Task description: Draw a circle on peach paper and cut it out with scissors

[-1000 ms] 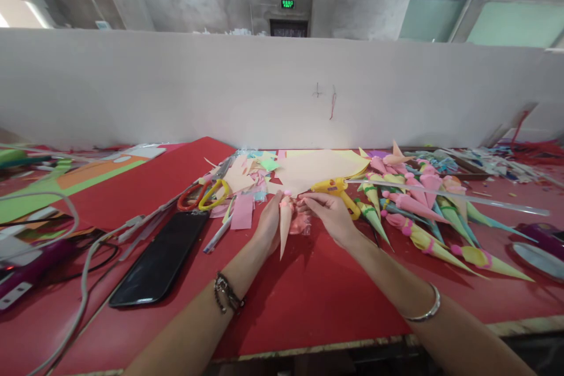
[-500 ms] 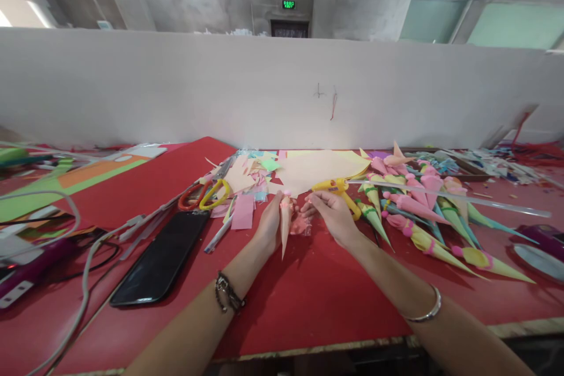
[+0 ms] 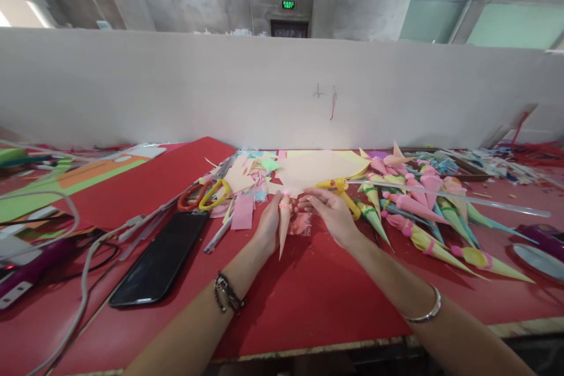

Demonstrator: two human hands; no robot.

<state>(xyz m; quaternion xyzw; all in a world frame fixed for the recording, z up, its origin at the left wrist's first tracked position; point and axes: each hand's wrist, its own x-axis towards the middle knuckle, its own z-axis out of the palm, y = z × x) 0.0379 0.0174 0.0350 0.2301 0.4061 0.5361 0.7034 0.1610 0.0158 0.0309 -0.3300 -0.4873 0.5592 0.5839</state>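
My left hand is closed around a peach paper cone, its narrow tip pointing down towards me. A pink band circles the cone near its wide end, and a small pink ball tops it. Just to the right, my right hand has its fingers bent and close together, a short gap from the cone. Whatever sits between those fingertips is too small to make out. Beneath and between both hands lies a small clear bag of pinkish bits.
A yellow glue gun lies behind my right hand. Several finished paper cones are heaped at the right. On the left are scissors, a black phone, paper scraps and a white cable. A white partition stands behind.
My right hand's fingertips have shifted slightly left and up, changing their bend. The cone in my left hand has moved a little to the left.
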